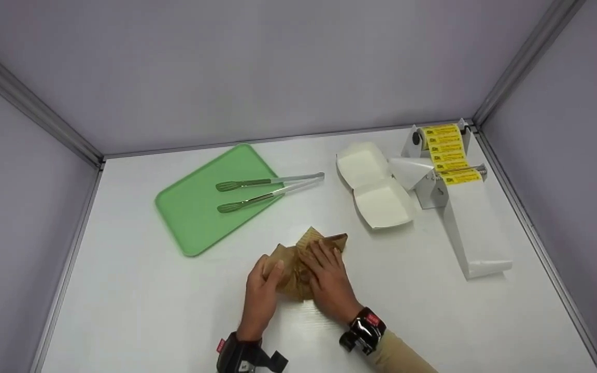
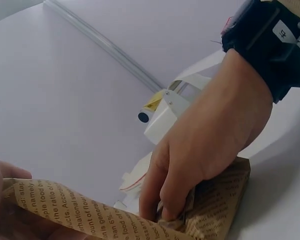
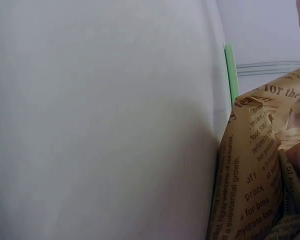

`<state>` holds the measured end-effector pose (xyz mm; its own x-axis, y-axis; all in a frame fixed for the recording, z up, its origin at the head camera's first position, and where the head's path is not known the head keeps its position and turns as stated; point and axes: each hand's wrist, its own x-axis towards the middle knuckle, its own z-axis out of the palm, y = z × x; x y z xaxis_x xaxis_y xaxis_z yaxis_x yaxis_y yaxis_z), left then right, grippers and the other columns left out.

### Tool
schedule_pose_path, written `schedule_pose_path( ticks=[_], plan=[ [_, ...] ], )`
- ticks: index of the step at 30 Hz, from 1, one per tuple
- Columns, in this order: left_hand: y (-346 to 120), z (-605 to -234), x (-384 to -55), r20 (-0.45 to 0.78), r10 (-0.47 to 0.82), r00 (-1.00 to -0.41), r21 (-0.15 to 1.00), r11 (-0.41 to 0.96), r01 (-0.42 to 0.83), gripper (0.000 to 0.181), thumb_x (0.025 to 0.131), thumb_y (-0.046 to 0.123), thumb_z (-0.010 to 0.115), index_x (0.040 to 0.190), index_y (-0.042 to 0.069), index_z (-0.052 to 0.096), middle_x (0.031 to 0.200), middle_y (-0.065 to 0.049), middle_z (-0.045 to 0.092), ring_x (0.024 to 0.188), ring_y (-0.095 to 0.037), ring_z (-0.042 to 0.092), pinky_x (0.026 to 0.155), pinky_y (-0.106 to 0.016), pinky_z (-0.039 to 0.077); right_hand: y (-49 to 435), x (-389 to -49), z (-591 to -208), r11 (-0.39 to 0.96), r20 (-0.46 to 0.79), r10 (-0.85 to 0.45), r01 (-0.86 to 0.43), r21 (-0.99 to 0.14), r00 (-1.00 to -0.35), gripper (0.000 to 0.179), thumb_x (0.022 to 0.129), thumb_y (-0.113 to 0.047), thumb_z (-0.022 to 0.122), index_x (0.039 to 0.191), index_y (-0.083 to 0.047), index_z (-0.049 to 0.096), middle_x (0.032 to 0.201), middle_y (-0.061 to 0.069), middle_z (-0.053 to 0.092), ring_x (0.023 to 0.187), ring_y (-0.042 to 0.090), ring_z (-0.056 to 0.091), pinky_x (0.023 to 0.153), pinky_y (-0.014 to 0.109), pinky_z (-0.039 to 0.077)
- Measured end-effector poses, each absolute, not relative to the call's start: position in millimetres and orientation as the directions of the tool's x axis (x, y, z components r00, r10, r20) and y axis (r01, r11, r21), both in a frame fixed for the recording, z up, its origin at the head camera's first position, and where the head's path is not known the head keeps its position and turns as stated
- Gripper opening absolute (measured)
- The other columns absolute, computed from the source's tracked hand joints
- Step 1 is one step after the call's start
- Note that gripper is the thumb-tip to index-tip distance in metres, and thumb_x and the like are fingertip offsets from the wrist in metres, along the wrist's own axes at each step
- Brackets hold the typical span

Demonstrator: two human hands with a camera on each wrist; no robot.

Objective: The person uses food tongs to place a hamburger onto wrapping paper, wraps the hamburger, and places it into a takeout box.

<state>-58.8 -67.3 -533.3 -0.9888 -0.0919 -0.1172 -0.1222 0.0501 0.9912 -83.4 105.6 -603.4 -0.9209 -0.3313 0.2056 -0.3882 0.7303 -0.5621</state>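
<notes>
Brown food wrapping paper [image 1: 290, 277] printed with dark text lies partly folded on the white table, its corners sticking up. Whatever it may cover is hidden. My left hand [image 1: 263, 284] holds the paper's left side, thumb on top and fingers beneath. Across the right part, my right hand [image 1: 329, 277] presses down with its fingers lying forward over a fold. In the left wrist view, the right hand [image 2: 200, 135] points its fingers down into the paper [image 2: 90, 210]. The right wrist view shows the printed paper [image 3: 255, 185] standing up in creased folds.
A green tray [image 1: 200, 228] lies at the left, with metal tongs [image 1: 278, 181] across its right edge. Behind the hands to the right sits an opened white clamshell box [image 1: 384, 204]. A label dispenser [image 1: 433, 191] with yellow stickers [image 1: 446, 147] stands near the back right corner.
</notes>
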Motion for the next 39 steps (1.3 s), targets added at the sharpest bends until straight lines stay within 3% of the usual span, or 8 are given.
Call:
schedule_pose_path(
  ticks=[7, 12, 17, 25, 31, 34, 37, 39],
  plan=[
    [-54, -530, -65, -0.096, -0.052, -0.994, 0.994, 0.042, -0.098, 0.035, 0.104, 0.026, 0.056, 0.081, 0.006, 0.040, 0.070, 0.000, 0.036, 0.064, -0.009, 0.040, 0.062, -0.021, 0.033, 104, -85, -604, 0.687, 0.146, -0.260, -0.289, -0.667, -0.955, 0.054, 0.101, -0.013, 0.056, 0.152, -0.003, 0.040, 0.160, 0.014, 0.041, 0.153, 0.030, 0.031, 0.127, 0.053, 0.012],
    [-45, -531, -70, -0.068, -0.044, -0.997, 0.996, 0.053, -0.070, 0.036, 0.104, 0.026, 0.058, 0.080, 0.005, 0.040, 0.070, 0.001, 0.036, 0.065, -0.008, 0.040, 0.063, -0.020, 0.033, 104, -87, -607, 0.638, 0.136, -0.238, -0.260, -0.724, -0.962, 0.066, 0.097, -0.002, 0.057, 0.156, 0.000, 0.028, 0.158, 0.015, 0.044, 0.150, 0.027, 0.036, 0.128, 0.050, 0.011],
    [-34, -533, -75, -0.054, -0.027, -0.998, 0.998, 0.036, -0.055, 0.036, 0.104, 0.025, 0.057, 0.078, 0.006, 0.040, 0.071, 0.000, 0.039, 0.064, -0.008, 0.043, 0.060, -0.019, 0.035, 103, -87, -610, 0.589, 0.168, -0.239, -0.280, -0.758, -0.956, 0.069, 0.094, 0.004, 0.055, 0.156, 0.002, 0.026, 0.157, 0.017, 0.044, 0.150, 0.028, 0.037, 0.128, 0.052, 0.011],
    [-17, -538, -81, -0.046, -0.038, -0.998, 0.993, 0.109, -0.050, 0.028, 0.105, 0.027, 0.056, 0.089, 0.003, 0.056, 0.079, -0.001, 0.046, 0.072, -0.010, 0.050, 0.062, -0.021, 0.041, 99, -89, -616, 0.562, 0.255, -0.250, -0.354, -0.747, -0.934, 0.079, 0.086, -0.001, 0.068, 0.153, 0.012, 0.026, 0.154, 0.029, 0.043, 0.145, 0.042, 0.040, 0.123, 0.062, 0.014],
    [-10, -550, -84, -0.042, -0.062, -0.997, 0.994, 0.094, -0.048, 0.035, 0.103, 0.029, 0.059, 0.080, 0.005, 0.048, 0.072, 0.001, 0.039, 0.065, -0.009, 0.044, 0.060, -0.021, 0.035, 99, -90, -617, 0.512, 0.228, -0.271, -0.341, -0.789, -0.935, 0.079, 0.091, 0.000, 0.062, 0.159, 0.004, 0.020, 0.160, 0.019, 0.039, 0.151, 0.034, 0.033, 0.125, 0.061, 0.006],
    [-7, -555, -86, -0.039, -0.069, -0.997, 0.995, 0.084, -0.045, 0.033, 0.103, 0.029, 0.059, 0.082, 0.005, 0.051, 0.073, 0.001, 0.042, 0.067, -0.009, 0.046, 0.062, -0.021, 0.037, 101, -89, -616, 0.475, 0.201, -0.268, -0.310, -0.823, -0.942, 0.080, 0.093, 0.000, 0.060, 0.160, 0.002, 0.015, 0.162, 0.017, 0.037, 0.153, 0.032, 0.029, 0.126, 0.059, 0.004],
    [-4, -559, -87, -0.047, -0.084, -0.995, 0.996, 0.076, -0.053, 0.030, 0.104, 0.029, 0.058, 0.085, 0.005, 0.054, 0.074, 0.001, 0.045, 0.069, -0.009, 0.048, 0.063, -0.021, 0.038, 104, -88, -616, 0.448, 0.167, -0.258, -0.271, -0.852, -0.952, 0.082, 0.092, 0.000, 0.061, 0.161, -0.002, 0.016, 0.160, 0.017, 0.037, 0.150, 0.030, 0.033, 0.127, 0.053, 0.015],
    [-3, -562, -88, -0.047, -0.094, -0.994, 0.996, 0.073, -0.054, 0.029, 0.105, 0.027, 0.056, 0.087, 0.005, 0.058, 0.077, 0.000, 0.049, 0.073, -0.010, 0.051, 0.065, -0.021, 0.040, 107, -87, -616, 0.416, 0.163, -0.264, -0.265, -0.870, -0.951, 0.081, 0.092, 0.001, 0.061, 0.161, -0.003, 0.017, 0.159, 0.016, 0.036, 0.147, 0.027, 0.035, 0.126, 0.042, 0.022]
  ],
)
